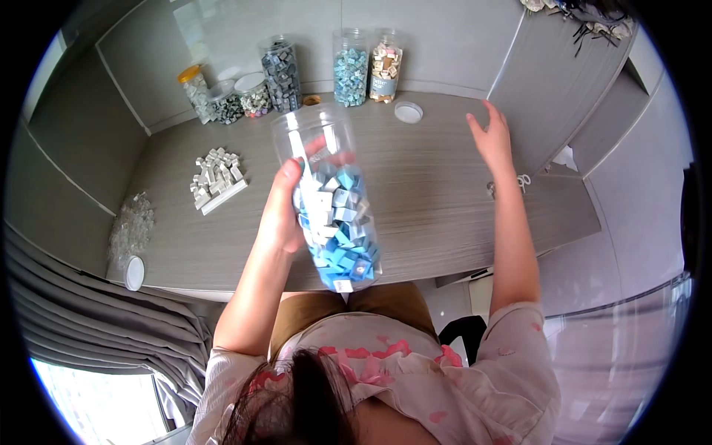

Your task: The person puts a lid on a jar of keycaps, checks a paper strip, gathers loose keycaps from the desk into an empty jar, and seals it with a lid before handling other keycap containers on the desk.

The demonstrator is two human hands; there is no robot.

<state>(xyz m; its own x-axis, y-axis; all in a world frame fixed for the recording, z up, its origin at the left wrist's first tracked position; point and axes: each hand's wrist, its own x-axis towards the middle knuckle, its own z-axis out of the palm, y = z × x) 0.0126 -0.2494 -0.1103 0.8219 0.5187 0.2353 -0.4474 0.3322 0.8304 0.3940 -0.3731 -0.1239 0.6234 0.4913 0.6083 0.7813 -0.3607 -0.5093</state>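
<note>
Clear jar [320,124], blue and white pieces [345,222]: held above the table's [426,170] near edge by left hand [282,215], fingers wrapped around it. Right hand [492,142]: raised near far right corner, fingers spread

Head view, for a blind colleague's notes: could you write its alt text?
A person's left hand holds a clear jar part-filled with blue and white pieces at a desk; the right hand is open, off to the right. Six more jars stand along the back, and loose white pieces lie at left.
</note>
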